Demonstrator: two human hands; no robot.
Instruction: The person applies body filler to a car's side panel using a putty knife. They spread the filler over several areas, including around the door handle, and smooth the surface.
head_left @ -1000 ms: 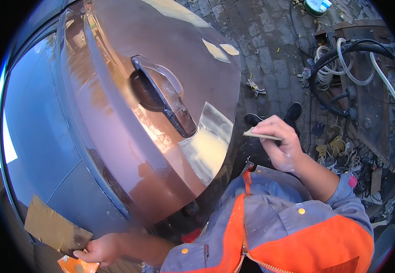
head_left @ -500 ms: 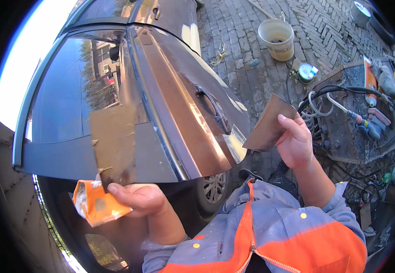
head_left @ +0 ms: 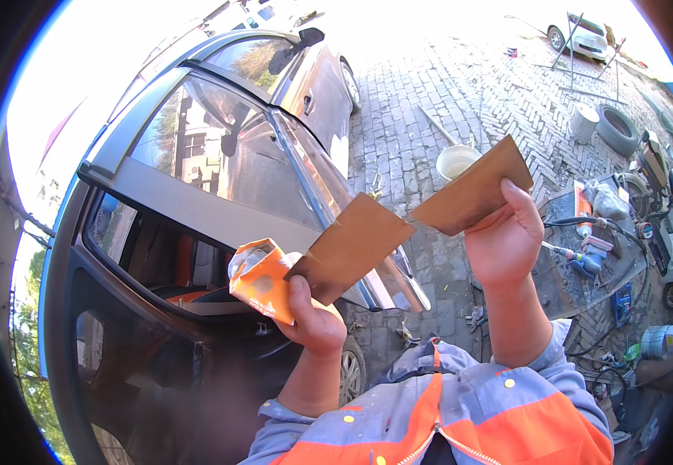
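Observation:
Two stiff brown rectangular sheets, like cardboard or sandpaper, are held up side by side. My left hand point(head_left: 317, 322) is closed on the lower edge of the left brown sheet point(head_left: 360, 244), thumb on top. The same hand also holds a crumpled orange packet point(head_left: 265, 283) with a silvery opening. My right hand point(head_left: 503, 240) grips the right brown sheet point(head_left: 476, 190) by its lower right part, thumb in front and fingers behind. The sheets' near corners come close together, with a small gap between them.
An open car door point(head_left: 166, 198) stands at the left, part of a dark car. A pale bucket point(head_left: 454, 160) sits on the brick paving. At the right, a low board point(head_left: 557, 279) bears an orange tube, cables and tools; a tyre point(head_left: 617, 130) lies beyond.
My left hand has moved up and right with its sheet and packet, and my right hand has risen slightly. The sheets are now closer together. The view has tilted up, showing more yard.

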